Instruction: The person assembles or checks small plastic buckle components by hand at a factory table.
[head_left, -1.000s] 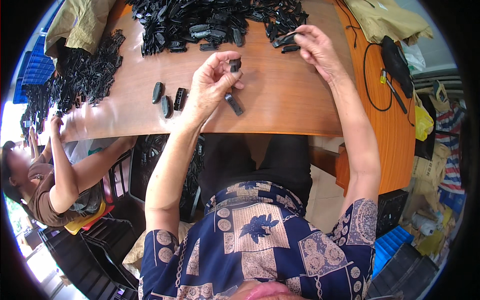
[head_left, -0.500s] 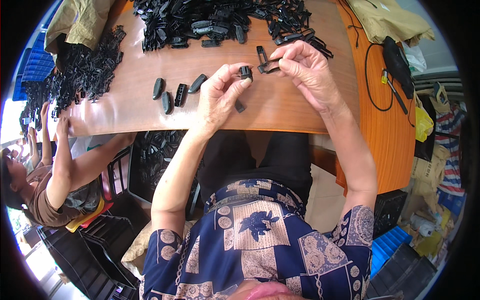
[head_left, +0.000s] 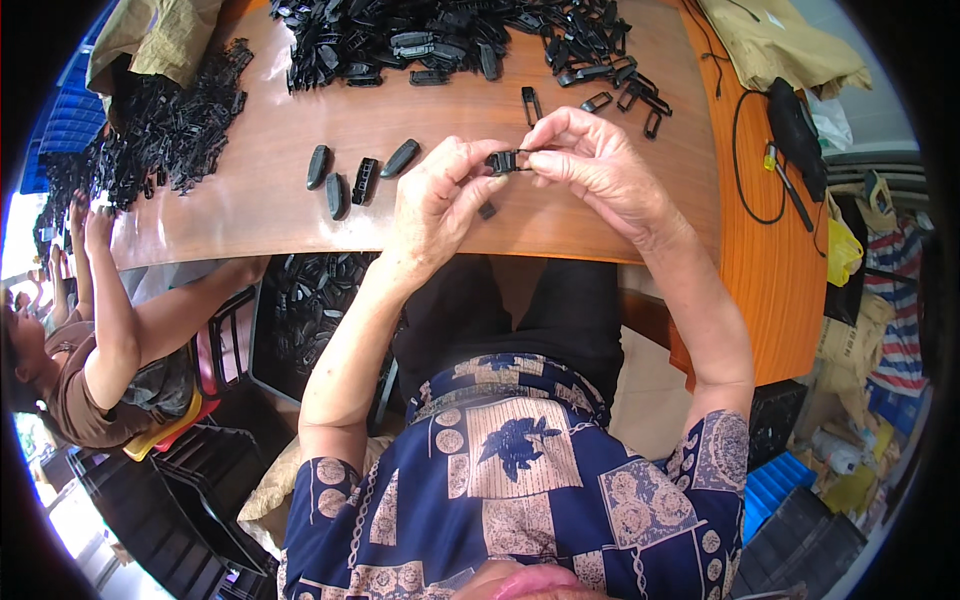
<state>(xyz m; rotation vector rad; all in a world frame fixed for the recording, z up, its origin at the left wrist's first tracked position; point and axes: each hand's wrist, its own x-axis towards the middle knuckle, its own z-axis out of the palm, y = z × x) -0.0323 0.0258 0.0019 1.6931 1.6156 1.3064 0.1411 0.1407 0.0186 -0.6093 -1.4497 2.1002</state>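
Note:
Between the thumb and fingers of my left hand (head_left: 435, 205) is a small black plastic part (head_left: 501, 162). My right hand (head_left: 605, 180) pinches a thin black plastic frame, mostly hidden by the fingers, which meets that part at its right side. A small dark piece (head_left: 487, 210) lies on the table by my left fingers. Left of that hand lie several black oblong plastic pieces (head_left: 335, 196), one of them a slotted piece (head_left: 364, 181). Just beyond my right hand is a loose black rectangular frame (head_left: 531, 105).
A large heap of black plastic parts (head_left: 390, 45) covers the table's far middle, with loose frames (head_left: 627, 95) to its right. Another heap (head_left: 175, 130) lies at the left, where a co-worker's arms (head_left: 115, 290) reach in. A black cable (head_left: 738, 150) runs along the right side.
My right hand has moved left and down, bringing the frame against the part in my left hand. Several frames that my right hand covered now show at the far right.

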